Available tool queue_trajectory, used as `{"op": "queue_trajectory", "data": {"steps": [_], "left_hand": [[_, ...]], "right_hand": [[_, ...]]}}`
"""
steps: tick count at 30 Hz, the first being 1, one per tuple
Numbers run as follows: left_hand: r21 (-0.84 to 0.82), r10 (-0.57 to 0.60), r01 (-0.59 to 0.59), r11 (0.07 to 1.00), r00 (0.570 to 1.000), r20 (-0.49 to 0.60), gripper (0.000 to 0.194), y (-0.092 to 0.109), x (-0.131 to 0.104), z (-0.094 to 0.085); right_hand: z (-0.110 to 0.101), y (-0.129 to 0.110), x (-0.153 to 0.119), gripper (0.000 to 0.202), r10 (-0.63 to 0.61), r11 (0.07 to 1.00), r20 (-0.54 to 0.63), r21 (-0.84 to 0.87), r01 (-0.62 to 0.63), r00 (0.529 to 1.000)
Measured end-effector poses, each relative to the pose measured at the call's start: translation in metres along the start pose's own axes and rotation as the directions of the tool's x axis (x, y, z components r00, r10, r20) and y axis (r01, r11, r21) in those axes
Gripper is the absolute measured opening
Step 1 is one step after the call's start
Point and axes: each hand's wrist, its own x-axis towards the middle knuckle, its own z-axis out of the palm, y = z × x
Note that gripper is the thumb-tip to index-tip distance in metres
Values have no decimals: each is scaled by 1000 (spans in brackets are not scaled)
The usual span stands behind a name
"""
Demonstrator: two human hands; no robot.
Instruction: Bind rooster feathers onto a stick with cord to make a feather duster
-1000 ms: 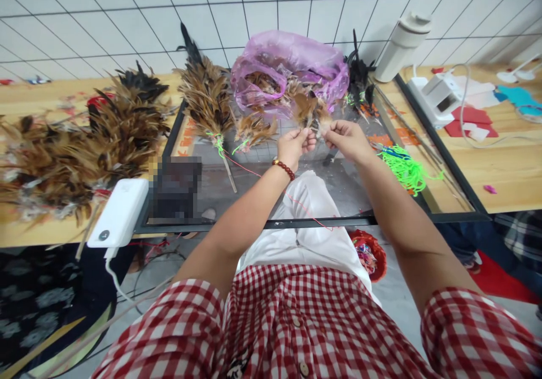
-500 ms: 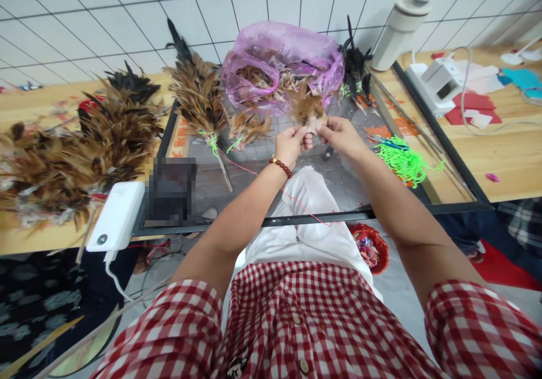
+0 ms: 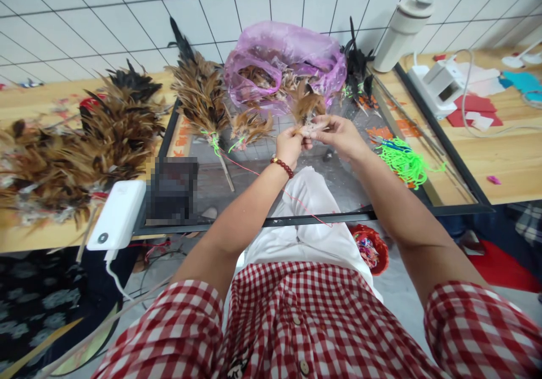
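Over the glass-topped table, a small bunch of brown feathers [image 3: 307, 107] is pinched at its pale base by my left hand [image 3: 292, 143], fingers closed. My right hand [image 3: 341, 135] is closed at the same base from the other side, thumb and fingertips on the whitish fluff. Just behind it lies a purple plastic bag [image 3: 292, 37] with feathers inside. To the left are a small feather bunch [image 3: 250, 126] with a green tie and a larger feather bundle [image 3: 201, 94] on a stick, also tied in green.
Bright green cords [image 3: 404, 161] lie right of my hands, with black feathers [image 3: 358, 68] behind. A heap of brown feathers [image 3: 122, 125] and a white power bank [image 3: 116, 215] occupy the left. A tumbler [image 3: 402, 34] and a power strip [image 3: 434, 88] stand right. A red basket [image 3: 376, 249] sits below.
My right hand has shifted slightly, its fingers now stretching further across the base of the feather bunch. The bunch has tilted a little. My left hand stays nearly in place.
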Motion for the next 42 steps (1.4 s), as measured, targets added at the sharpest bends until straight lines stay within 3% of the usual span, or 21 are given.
{"op": "queue_trajectory", "data": {"steps": [5, 13, 20, 24, 30, 33, 35, 38, 40, 42], "left_hand": [[19, -19, 19, 1000, 999, 29, 29, 1, -2, -1], [39, -32, 29, 999, 998, 62, 26, 1, -4, -2], [136, -6, -13, 991, 989, 145, 33, -1, -8, 0], [148, -17, 2, 989, 995, 103, 37, 0, -6, -1], [78, 2, -9, 997, 997, 80, 35, 0, -1, -3], [113, -10, -4, 994, 993, 121, 34, 1, -5, -3], [106, -19, 4, 994, 990, 141, 31, 3, -8, -4], [50, -30, 24, 998, 992, 125, 28, 7, -10, -5], [22, -41, 38, 999, 993, 114, 27, 9, -11, -5], [24, -57, 55, 998, 991, 123, 26, 10, -11, -5]], "right_hand": [[-8, 0, 4, 54, -44, 987, -109, -156, 26, 993], [-14, 3, 4, 46, -169, 884, -99, -454, 107, 981], [-3, 10, 3, 28, -214, 864, -125, -488, 128, 969], [-6, 4, -1, 30, -269, 849, -149, -503, 162, 951], [-6, -3, -9, 28, -406, 676, 127, -624, 391, 905], [-7, 3, -4, 25, -419, 719, 81, -579, 384, 905], [-11, 6, 2, 31, -372, 837, -49, -450, 312, 927], [-18, 4, 7, 41, -80, 993, -146, -100, 66, 986], [-19, 1, 8, 45, 105, 992, -89, 75, -99, 990], [-16, -1, 6, 44, 157, 980, -61, 134, -148, 986]]}}
